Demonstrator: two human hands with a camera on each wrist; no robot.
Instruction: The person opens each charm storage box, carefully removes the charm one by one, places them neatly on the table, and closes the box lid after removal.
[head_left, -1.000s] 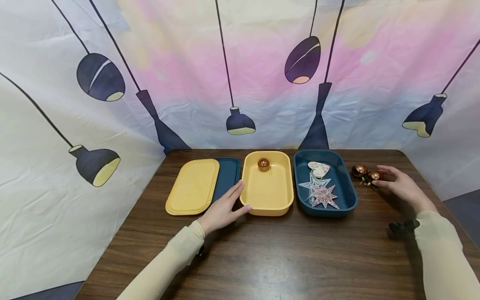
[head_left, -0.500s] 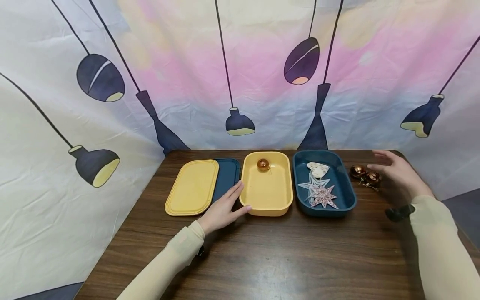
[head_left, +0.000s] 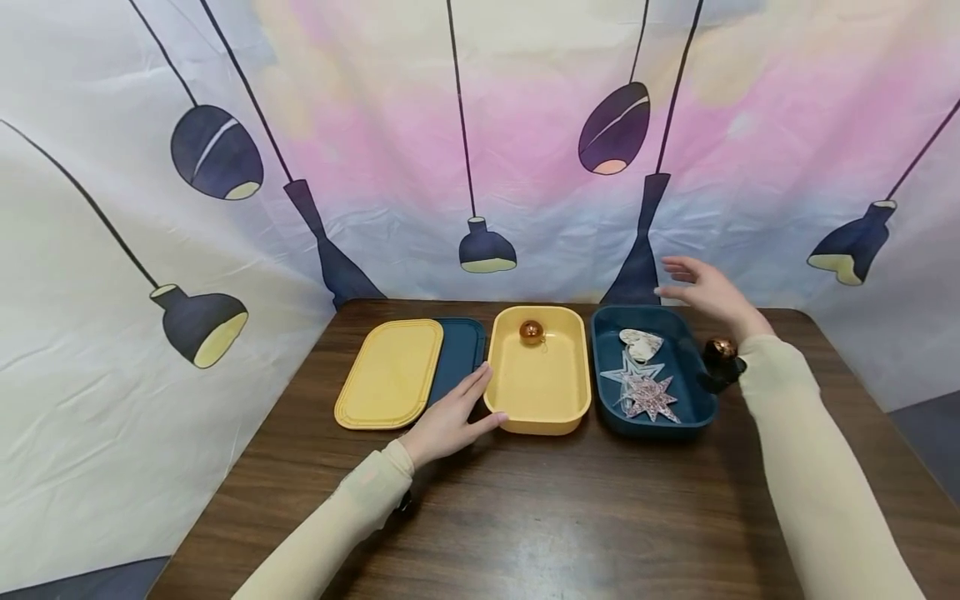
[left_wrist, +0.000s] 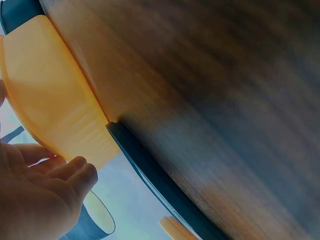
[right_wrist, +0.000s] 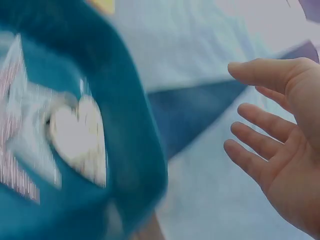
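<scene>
My left hand [head_left: 448,423] rests at the left side of a yellow box [head_left: 543,425], fingers extended along its rim and thumb by the front corner. Inside that box lies a shiny copper bauble [head_left: 532,332]. My right hand [head_left: 708,293] hovers over the back right of a dark blue box [head_left: 656,431], its fingers apart and holding nothing. A white heart ornament [head_left: 642,342], a silvery star [head_left: 630,367] and a pink glitter star [head_left: 651,398] lie in the blue box. Another copper bauble [head_left: 722,347] shows right of it, partly hidden by the black wrist strap.
Left of the yellow box lie a yellow lid [head_left: 390,375] and a dark blue lid [head_left: 459,358], the yellow one overlapping the blue. A fabric backdrop [head_left: 405,250] printed with lamps hangs behind the wooden table [head_left: 555,517].
My right hand has left the copper baubles on the right and moved left and up, over the blue box. The left hand stays at the yellow box.
</scene>
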